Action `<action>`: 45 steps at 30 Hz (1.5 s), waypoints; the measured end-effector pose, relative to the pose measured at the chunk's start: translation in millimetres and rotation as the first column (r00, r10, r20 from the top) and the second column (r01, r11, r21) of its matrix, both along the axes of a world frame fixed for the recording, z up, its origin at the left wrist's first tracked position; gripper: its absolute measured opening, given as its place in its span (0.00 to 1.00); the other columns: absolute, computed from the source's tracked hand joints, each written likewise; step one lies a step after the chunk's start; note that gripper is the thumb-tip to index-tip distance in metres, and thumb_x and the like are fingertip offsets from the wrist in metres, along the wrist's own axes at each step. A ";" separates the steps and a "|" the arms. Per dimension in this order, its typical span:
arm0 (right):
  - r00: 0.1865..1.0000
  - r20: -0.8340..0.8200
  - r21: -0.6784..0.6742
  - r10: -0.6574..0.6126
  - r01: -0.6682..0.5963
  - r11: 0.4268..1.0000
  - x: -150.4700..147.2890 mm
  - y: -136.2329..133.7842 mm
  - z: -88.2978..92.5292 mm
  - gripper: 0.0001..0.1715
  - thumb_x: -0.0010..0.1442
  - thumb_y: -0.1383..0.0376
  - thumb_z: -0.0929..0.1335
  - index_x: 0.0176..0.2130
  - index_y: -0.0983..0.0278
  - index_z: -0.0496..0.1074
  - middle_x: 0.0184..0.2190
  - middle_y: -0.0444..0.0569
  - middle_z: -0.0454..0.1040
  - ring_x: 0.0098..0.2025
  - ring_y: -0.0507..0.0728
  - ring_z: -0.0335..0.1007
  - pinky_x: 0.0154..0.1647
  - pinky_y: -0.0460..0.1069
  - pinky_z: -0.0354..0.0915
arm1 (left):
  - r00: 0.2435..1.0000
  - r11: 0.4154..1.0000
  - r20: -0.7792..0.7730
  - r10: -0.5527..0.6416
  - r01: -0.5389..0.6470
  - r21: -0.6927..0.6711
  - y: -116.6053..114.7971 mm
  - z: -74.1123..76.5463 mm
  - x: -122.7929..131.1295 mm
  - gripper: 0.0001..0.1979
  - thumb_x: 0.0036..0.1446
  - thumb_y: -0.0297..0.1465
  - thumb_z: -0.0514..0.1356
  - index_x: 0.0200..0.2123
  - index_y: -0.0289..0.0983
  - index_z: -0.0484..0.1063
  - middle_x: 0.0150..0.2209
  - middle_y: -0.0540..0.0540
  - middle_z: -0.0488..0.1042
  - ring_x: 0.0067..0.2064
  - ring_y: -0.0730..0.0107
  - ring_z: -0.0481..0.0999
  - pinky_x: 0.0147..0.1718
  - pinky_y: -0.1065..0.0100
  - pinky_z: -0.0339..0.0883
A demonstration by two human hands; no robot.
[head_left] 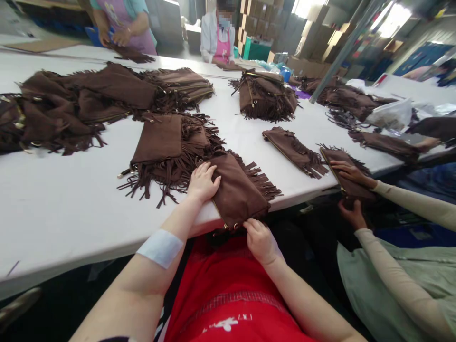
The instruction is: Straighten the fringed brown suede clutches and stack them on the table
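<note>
A brown fringed bag (240, 187) with a zipper and small metal rings lies at the table's front edge, its near corner sticking out over the edge. My left hand (204, 183) rests on the bag's left end, fingers laid over it and thumb apart. At the near corner, close to the metal rings, the closed fingers of my right hand (261, 241) pinch the bag's edge. Another fringed bag (160, 137) lies just beyond my left hand, its strips spread toward the first one.
A pile of brown bags (117, 88) covers the white table (89, 199) at far left; a smaller stack (267, 95) stands farther back. One bag (294, 147) lies to the right. Beside me a co-worker's hands (351, 178) hold another bag. Two people stand across the table.
</note>
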State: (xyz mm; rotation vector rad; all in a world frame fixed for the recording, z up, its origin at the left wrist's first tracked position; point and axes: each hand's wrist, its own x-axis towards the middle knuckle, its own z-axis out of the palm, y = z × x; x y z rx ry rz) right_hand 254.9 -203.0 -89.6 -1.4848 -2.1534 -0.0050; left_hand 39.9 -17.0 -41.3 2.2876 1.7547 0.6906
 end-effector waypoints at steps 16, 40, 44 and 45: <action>0.943 -0.308 -0.150 -0.127 0.084 0.985 11.0 -51.3 -17.0 0.17 0.59 0.69 0.66 0.50 0.63 0.71 0.44 0.55 0.76 0.46 0.60 0.74 0.50 0.56 0.72 | 0.999 1.000 0.042 0.008 -0.008 0.001 0.5 -3.9 -2.3 0.27 0.61 0.42 0.55 0.59 0.36 0.68 0.65 0.38 0.63 0.67 0.54 0.58 0.67 0.52 0.49; 1.000 0.000 -0.036 0.003 -0.003 0.999 -9.9 -4.9 22.8 0.20 0.65 0.75 0.59 0.44 0.62 0.77 0.45 0.54 0.76 0.43 0.60 0.68 0.49 0.56 0.70 | 0.991 1.000 0.135 -0.023 0.022 0.008 0.0 0.6 -3.3 0.23 0.59 0.39 0.57 0.55 0.36 0.71 0.62 0.39 0.66 0.64 0.53 0.61 0.65 0.53 0.51; 0.993 0.114 -0.142 0.013 0.004 0.990 -14.7 -8.7 25.3 0.19 0.63 0.76 0.60 0.45 0.63 0.76 0.41 0.53 0.76 0.41 0.60 0.68 0.45 0.54 0.70 | 0.990 1.000 0.135 -0.029 0.029 0.002 0.2 0.3 -4.0 0.23 0.59 0.39 0.57 0.55 0.37 0.71 0.62 0.40 0.66 0.64 0.52 0.61 0.65 0.52 0.51; 0.989 0.145 -0.177 0.013 0.013 0.984 -15.4 -9.3 25.8 0.19 0.62 0.76 0.61 0.46 0.63 0.75 0.42 0.53 0.76 0.41 0.60 0.68 0.44 0.53 0.69 | 0.991 1.000 0.133 -0.029 0.029 0.002 0.4 0.1 -4.2 0.22 0.59 0.39 0.57 0.55 0.38 0.71 0.62 0.40 0.67 0.64 0.52 0.61 0.65 0.52 0.52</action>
